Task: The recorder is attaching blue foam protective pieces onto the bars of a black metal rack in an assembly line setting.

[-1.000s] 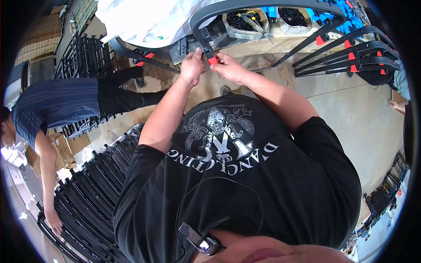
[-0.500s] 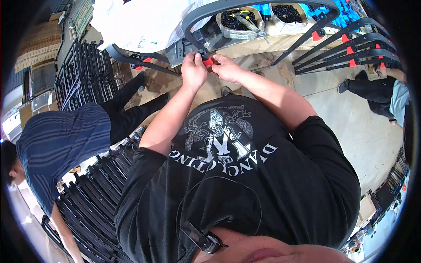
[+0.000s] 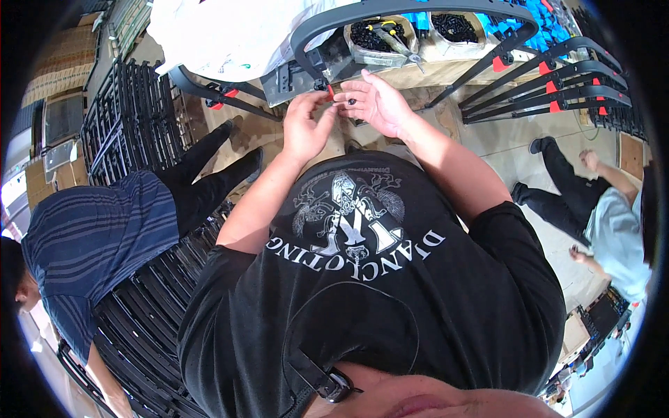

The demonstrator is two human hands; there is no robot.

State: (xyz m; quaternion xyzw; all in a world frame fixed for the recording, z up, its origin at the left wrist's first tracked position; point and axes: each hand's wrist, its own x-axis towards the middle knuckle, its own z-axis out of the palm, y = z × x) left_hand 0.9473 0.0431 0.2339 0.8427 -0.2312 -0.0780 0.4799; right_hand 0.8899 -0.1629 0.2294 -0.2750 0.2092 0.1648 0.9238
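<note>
**Both hands meet at a red piece on the near end of a curved frame**

The dark curved frame (image 3: 425,6) arches above the tabletop (image 3: 446,67), its near end brought down in front of the wearer. There sits the red piece (image 3: 331,90), right at the fingertips of both hands, at the tabletop's near side. Having that end face the body probably lets both hands get at it without a stretch.

The left hand (image 3: 304,127) comes in from the left, fingers curled and thumb apart from them. Its grip looks half closed beside the red piece; whether it pinches anything I cannot tell, since the fingertips overlap the frame's end. It may be there to steady that end.

The right hand (image 3: 380,110) is turned palm toward the wearer, thumb raised and fingers pointing left. Its grip is spread wide, closed around nothing. A small dark spot shows on the fingers, a ring or a loose part; too small to tell. The flat fingers would suit supporting or nudging rather than clamping.

Beyond the hands, one bin of black parts (image 3: 373,58) carries a yellow-handled tool (image 3: 399,46), and a second bin (image 3: 456,50) stands beside it, presumably kept within arm's reach. White sheeting (image 3: 223,35) covers the tabletop's left part, perhaps as padding.
</note>
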